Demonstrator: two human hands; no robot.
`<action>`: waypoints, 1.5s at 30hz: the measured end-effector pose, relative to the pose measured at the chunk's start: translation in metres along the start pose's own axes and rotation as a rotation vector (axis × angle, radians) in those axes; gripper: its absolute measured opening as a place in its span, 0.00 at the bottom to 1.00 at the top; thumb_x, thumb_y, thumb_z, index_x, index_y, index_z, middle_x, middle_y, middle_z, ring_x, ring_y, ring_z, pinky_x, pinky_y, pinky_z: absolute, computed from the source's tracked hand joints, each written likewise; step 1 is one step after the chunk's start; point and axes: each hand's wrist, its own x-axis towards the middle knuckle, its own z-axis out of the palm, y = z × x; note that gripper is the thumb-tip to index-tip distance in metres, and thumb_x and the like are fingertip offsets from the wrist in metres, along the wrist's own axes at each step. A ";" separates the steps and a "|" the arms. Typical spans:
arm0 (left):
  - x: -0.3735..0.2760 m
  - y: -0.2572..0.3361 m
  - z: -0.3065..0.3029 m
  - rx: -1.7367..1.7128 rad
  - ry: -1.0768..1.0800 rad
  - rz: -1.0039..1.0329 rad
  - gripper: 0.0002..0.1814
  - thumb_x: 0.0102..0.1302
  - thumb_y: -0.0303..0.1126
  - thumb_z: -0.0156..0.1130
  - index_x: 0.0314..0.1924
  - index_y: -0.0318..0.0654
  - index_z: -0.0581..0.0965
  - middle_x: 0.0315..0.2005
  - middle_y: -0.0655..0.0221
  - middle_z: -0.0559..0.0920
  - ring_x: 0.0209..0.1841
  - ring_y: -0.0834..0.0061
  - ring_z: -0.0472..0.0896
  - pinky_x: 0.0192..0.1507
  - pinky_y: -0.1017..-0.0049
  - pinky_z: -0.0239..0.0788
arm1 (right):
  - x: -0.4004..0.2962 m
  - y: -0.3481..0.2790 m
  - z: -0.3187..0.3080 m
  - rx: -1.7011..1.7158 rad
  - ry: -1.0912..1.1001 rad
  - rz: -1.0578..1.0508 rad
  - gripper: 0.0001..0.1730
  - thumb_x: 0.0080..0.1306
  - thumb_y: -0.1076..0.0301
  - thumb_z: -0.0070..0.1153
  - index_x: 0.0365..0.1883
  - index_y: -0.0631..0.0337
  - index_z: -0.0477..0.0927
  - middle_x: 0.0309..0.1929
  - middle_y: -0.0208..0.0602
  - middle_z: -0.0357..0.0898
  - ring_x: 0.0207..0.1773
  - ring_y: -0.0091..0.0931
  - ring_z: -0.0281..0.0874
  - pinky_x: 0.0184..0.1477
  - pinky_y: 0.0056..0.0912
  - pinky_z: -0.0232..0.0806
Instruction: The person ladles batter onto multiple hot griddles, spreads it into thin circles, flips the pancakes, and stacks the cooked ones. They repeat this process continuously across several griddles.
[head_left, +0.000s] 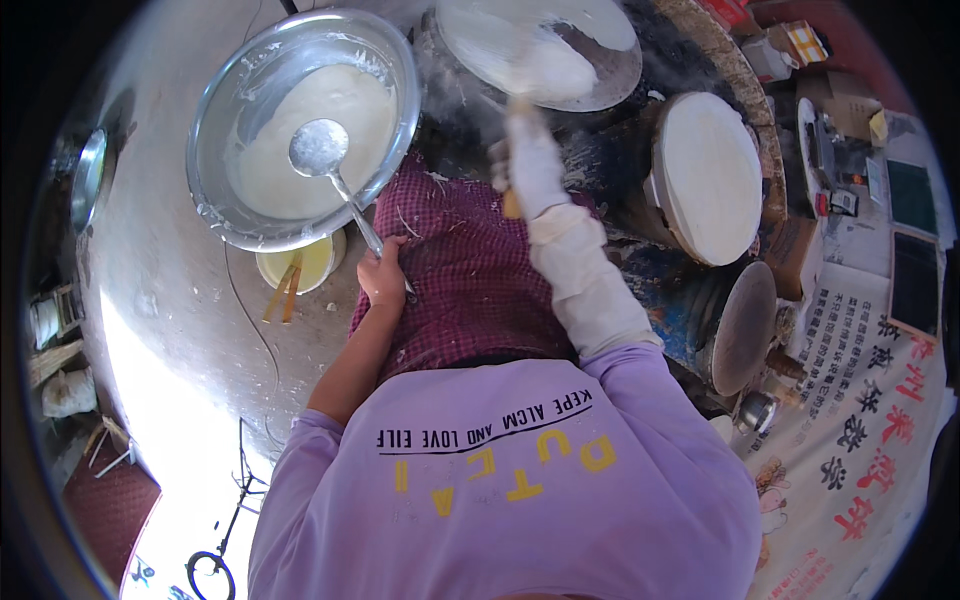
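A metal ladle (319, 148) is in my left hand (381, 276), gripped by its long handle. Its batter-smeared bowl is above a large metal basin (196, 161) of pale batter (262, 176). My right hand (531, 161), in a white glove and blurred by motion, is closed around a tool with a wooden handle (511, 204). The tool's far end is too blurred to make out. It reaches over a round griddle (626, 82), where white batter (510, 52) covers much of the surface and a dark patch shows bare.
Beside the griddle, a second one carries a full white sheet of batter (712, 180). Nearer on the right is a bare round griddle (742, 328). A bucket of yellowish liquid (330, 262) with wooden sticks (286, 289) stands below the basin. Cardboard boxes (796, 259) line the right.
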 end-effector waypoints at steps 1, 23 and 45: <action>0.000 0.001 0.002 0.016 0.013 0.032 0.17 0.63 0.44 0.59 0.37 0.42 0.88 0.26 0.63 0.84 0.33 0.74 0.79 0.42 0.71 0.69 | -0.011 0.011 0.011 -0.037 -0.122 -0.016 0.21 0.76 0.58 0.45 0.64 0.50 0.70 0.23 0.31 0.74 0.16 0.22 0.70 0.16 0.25 0.61; -0.003 -0.007 0.023 0.239 0.100 0.163 0.17 0.61 0.47 0.59 0.35 0.46 0.89 0.29 0.52 0.85 0.35 0.59 0.84 0.43 0.61 0.71 | -0.028 0.020 -0.195 -0.303 -0.021 -0.006 0.27 0.75 0.60 0.49 0.71 0.51 0.68 0.23 0.30 0.76 0.15 0.19 0.70 0.17 0.22 0.62; 0.000 0.002 0.032 0.336 0.112 0.209 0.18 0.60 0.47 0.60 0.35 0.41 0.87 0.26 0.52 0.82 0.34 0.55 0.81 0.43 0.59 0.70 | 0.029 0.032 -0.157 -0.931 0.434 -0.481 0.27 0.76 0.53 0.45 0.72 0.40 0.60 0.37 0.55 0.83 0.36 0.52 0.81 0.38 0.58 0.72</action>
